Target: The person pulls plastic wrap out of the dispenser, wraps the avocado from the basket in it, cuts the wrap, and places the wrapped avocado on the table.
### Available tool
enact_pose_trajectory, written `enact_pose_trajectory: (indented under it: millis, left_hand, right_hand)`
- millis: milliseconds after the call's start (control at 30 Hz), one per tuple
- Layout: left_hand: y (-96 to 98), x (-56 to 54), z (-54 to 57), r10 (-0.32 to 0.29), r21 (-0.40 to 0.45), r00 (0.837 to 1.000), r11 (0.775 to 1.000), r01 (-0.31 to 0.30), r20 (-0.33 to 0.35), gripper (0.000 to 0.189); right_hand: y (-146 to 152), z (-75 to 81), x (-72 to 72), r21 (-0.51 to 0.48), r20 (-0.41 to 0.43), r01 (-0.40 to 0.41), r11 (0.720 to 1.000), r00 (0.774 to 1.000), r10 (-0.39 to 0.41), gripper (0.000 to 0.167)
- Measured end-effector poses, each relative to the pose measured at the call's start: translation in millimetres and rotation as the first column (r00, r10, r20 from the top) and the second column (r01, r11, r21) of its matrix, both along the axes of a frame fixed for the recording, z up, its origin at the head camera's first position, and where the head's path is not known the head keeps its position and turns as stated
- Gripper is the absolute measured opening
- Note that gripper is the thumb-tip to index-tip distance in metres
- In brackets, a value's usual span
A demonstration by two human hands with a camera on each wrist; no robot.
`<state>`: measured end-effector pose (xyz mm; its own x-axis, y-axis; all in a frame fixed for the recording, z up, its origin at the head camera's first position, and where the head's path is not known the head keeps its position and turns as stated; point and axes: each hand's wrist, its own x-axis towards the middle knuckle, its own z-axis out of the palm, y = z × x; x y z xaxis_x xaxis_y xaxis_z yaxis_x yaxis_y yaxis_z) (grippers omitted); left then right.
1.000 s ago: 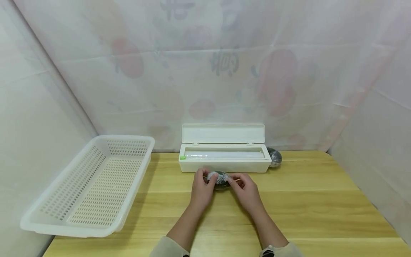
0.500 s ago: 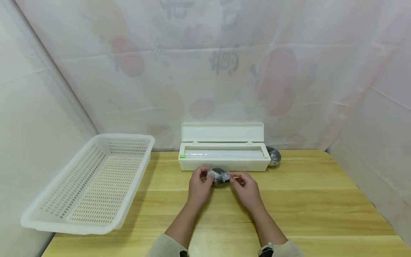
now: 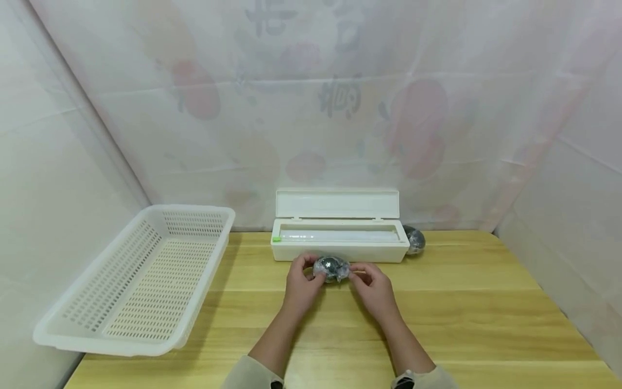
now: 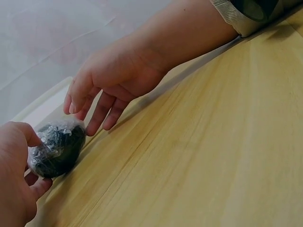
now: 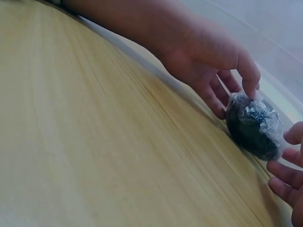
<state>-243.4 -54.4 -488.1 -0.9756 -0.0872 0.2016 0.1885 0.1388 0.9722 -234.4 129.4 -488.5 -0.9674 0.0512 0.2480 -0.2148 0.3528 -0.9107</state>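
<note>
A dark green oval fruit, looking like an avocado in crinkled cling film (image 3: pixel 331 268), rests on the table in front of the white box. My left hand (image 3: pixel 301 283) holds its left end, thumb in front and fingers behind. In the right wrist view the left thumb presses on the film at the top of the fruit (image 5: pixel 251 127). At the fruit's other end is my right hand (image 3: pixel 373 289), its fingers loosely bent and spread. In the left wrist view the right fingertips (image 4: pixel 90 132) come up to the film; whether they touch it cannot be told.
An open white box (image 3: pixel 340 252) with a clear-covered slot and a green slider (image 3: pixel 276 239) stands behind the hands. Behind its right end lies another film-wrapped dark fruit (image 3: pixel 416 241). A white perforated basket (image 3: pixel 194 302) stands on the left. Fabric walls (image 3: pixel 252 135) enclose the table (image 3: pixel 461 319).
The fruit has turned in my left hand, so that a shiny dark side and a loose tuft of film now face up. My right hand stays at its right end.
</note>
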Motion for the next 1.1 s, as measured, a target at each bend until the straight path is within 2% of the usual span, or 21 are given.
enact_pose_trajectory:
  millis: [200, 367, 733, 867, 933, 1000, 1033, 1100]
  left_hand:
    - [-1.7, 2.9, -0.7, -0.014, -0.018, 1.000, 1.000, 0.015, 0.015, 0.037]
    - [-4.6, 2.3, -0.8, -0.003, -0.024, 1.000, 1.000, 0.003, 0.013, 0.037]
    - [-10.2, -0.6, 0.0, 0.012, -0.045, 1.000, 0.999, -0.012, -0.007, 0.038]
    - [-14.1, 0.6, 3.7, 0.058, -0.124, 0.998, 0.990, -0.061, -0.030, 0.041]
    - [-17.5, 0.8, 7.1, 0.095, -0.211, 0.991, 0.971, -0.114, -0.098, 0.040]
    - [-22.5, 0.7, 11.3, 0.126, -0.317, 0.969, 0.929, -0.190, -0.211, 0.039]
    - [-25.7, 0.5, 13.4, 0.134, -0.362, 0.950, 0.902, -0.235, -0.283, 0.039]
    - [-32.6, -0.4, 16.8, 0.136, -0.440, 0.900, 0.836, -0.329, -0.414, 0.038]
  right_hand:
    - [-1.1, -2.5, 2.0, -0.002, 0.016, -0.001, 1.000, 1.000, 0.001, 0.013]
    - [-2.9, -1.4, 1.0, -0.008, 0.010, -0.017, 1.000, 1.000, 0.017, 0.015]
    - [-1.8, -0.6, -4.4, 0.051, -0.019, -0.006, 0.999, 1.000, 0.007, 0.017]
    - [0.5, 0.9, -3.2, 0.073, -0.020, 0.004, 0.997, 1.000, -0.003, 0.017]
    - [2.1, 2.7, -2.7, 0.092, -0.032, 0.018, 0.996, 0.999, -0.015, 0.018]
    - [3.6, 5.2, -2.2, 0.117, -0.055, 0.032, 0.993, 0.998, -0.025, 0.021]
    - [4.5, 6.0, -2.1, 0.139, -0.072, 0.038, 0.990, 0.997, -0.028, 0.022]
    - [6.2, 8.0, -1.6, 0.190, -0.110, 0.059, 0.980, 0.993, -0.038, 0.024]
